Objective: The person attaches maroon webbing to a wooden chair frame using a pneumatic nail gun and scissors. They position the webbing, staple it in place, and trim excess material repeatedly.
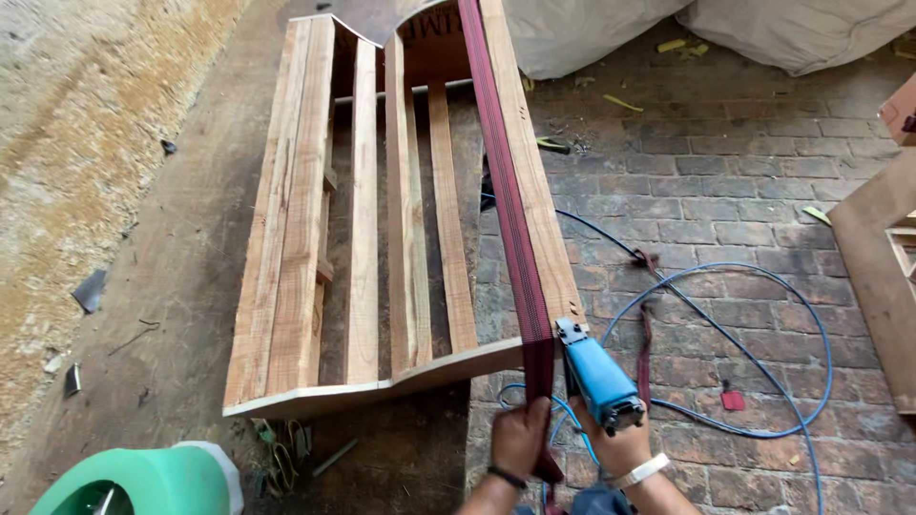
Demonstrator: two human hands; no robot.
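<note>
Here the left hand (520, 437) pinches maroon webbing (510, 205); the right hand (622, 444) grips a blue stapler (596, 374).

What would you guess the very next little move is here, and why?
Probably firing a staple. The left hand pulls the dark red webbing strap taut over the wooden frame's near edge, and the right hand sets the blue staple gun's nose on the rail beside it.

Your left hand (520, 437) pulls the maroon webbing strap (510, 205) taut over the wooden frame (382, 238). Your right hand (625, 443) holds the blue staple gun (593, 372), nose against the frame's corner, its blue hose (744, 324) looping across the brick floor (725, 172).
</note>
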